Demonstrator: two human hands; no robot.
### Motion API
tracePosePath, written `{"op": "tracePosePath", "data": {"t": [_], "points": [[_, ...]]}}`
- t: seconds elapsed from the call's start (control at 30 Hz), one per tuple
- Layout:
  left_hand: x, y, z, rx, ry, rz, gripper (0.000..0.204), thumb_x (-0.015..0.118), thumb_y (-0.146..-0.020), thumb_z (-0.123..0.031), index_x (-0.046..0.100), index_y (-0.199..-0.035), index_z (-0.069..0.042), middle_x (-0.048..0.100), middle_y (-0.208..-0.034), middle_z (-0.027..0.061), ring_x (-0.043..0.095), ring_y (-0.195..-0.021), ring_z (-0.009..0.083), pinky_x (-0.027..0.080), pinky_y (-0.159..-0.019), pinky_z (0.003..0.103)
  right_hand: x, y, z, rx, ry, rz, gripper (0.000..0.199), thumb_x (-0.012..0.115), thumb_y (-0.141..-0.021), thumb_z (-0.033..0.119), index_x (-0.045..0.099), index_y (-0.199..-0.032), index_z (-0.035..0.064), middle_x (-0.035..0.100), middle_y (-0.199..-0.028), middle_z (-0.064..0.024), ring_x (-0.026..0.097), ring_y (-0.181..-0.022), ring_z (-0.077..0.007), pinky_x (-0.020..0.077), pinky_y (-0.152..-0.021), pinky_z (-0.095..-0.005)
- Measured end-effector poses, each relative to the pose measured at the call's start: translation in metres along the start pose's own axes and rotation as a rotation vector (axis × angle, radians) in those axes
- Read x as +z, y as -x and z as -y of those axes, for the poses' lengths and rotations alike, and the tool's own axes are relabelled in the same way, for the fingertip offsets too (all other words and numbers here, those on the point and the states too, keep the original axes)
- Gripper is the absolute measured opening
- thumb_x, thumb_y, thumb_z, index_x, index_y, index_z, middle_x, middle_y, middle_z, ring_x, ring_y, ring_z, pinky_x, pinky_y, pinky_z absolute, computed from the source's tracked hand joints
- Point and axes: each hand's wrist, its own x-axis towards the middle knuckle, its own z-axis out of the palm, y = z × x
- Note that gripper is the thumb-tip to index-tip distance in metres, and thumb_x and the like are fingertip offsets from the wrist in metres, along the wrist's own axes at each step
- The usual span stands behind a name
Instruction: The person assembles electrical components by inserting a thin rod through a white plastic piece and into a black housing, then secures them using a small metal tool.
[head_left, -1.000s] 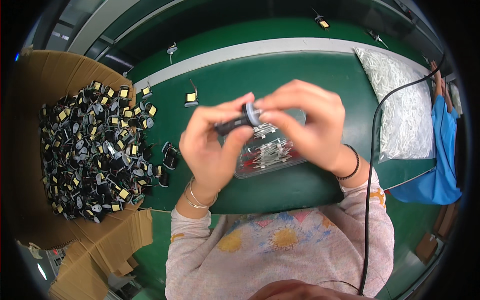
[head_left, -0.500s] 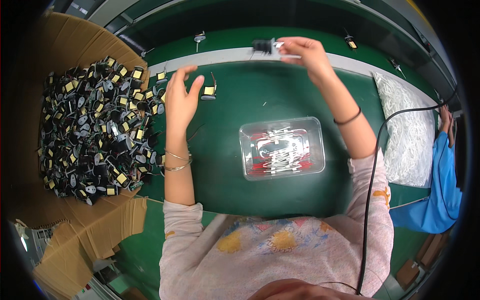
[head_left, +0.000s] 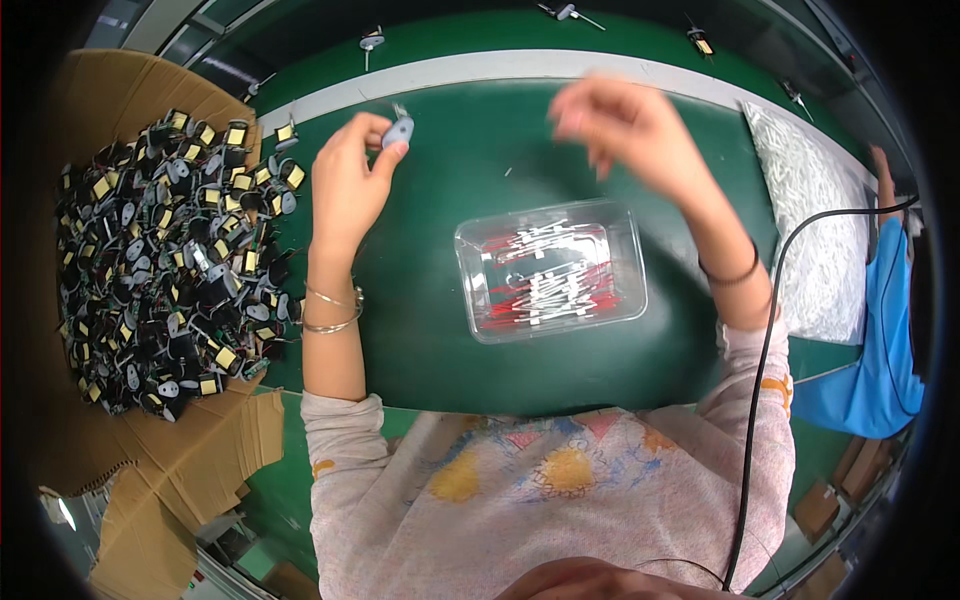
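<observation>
One small grey part [head_left: 397, 131] pinched in the left hand [head_left: 350, 185]; right hand [head_left: 620, 125] blurred, empty, loosely open.

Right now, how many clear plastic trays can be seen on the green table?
1. The clear plastic tray sits on the green table between both forearms, holding red and white wires. None seems hidden.

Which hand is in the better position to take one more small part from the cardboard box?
Left, probably. The left hand lies close to the cardboard box of small parts, though it already pinches a small grey part. The right hand is empty but blurred and farther away, beyond the clear tray.
</observation>
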Motion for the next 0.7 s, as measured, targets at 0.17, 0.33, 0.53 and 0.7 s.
{"op": "tracePosePath", "data": {"t": [0.17,0.33,0.53,0.7], "points": [[0.003,-0.002,-0.048,0.047,0.679,-0.056,0.027,0.065,-0.077,-0.005,0.052,-0.1,-0.002,0.059,-0.072,0.0035,0.05,-0.062,0.0079,0.04,-0.059,0.02,0.046,0.062,-0.015,-0.305,0.825,0.25,0.013,0.058,-0.067,0.003,0.062,-0.08,0.0054,0.061,-0.075,-0.012,0.062,-0.067,-0.0297,0.0514,-0.06,-0.0378],[-0.009,0.012,-0.073,0.134,0.924,0.04,0.026,0.063,-0.08,-0.005,0.049,-0.102,-0.003,0.055,-0.082,0.0023,0.051,-0.073,0.0071,0.039,-0.065,0.021,0.062,0.068,-0.032,-0.419,1.067,0.221,0.018,0.056,-0.067,0.007,0.06,-0.085,0.0047,0.056,-0.082,-0.0075,0.06,-0.073,-0.0236,0.0511,-0.059,-0.0332],[-0.017,0.017,-0.082,0.119,1.074,0.09,0.017,0.062,-0.084,-0.013,0.055,-0.095,-0.002,0.056,-0.09,0.0045,0.052,-0.079,0.0089,0.041,-0.069,0.022,0.076,0.071,-0.031,-0.313,1.295,0.304,0.018,0.055,-0.069,0.009,0.056,-0.085,0.0033,0.054,-0.088,-0.0078,0.057,-0.083,-0.0204,0.0503,-0.061,-0.0301],[-0.017,0.02,-0.082,0.245,1.009,0.053,0.031,0.073,-0.071,-0.006,0.055,-0.096,0.0,0.057,-0.094,0.0057,0.055,-0.084,0.0124,0.044,-0.076,0.023,0.052,0.073,-0.008,-0.448,1.095,0.177,0.014,0.06,-0.068,0.007,0.057,-0.081,0.0028,0.059,-0.081,-0.0087,0.06,-0.078,-0.023,0.0492,-0.063,-0.0331]]}}
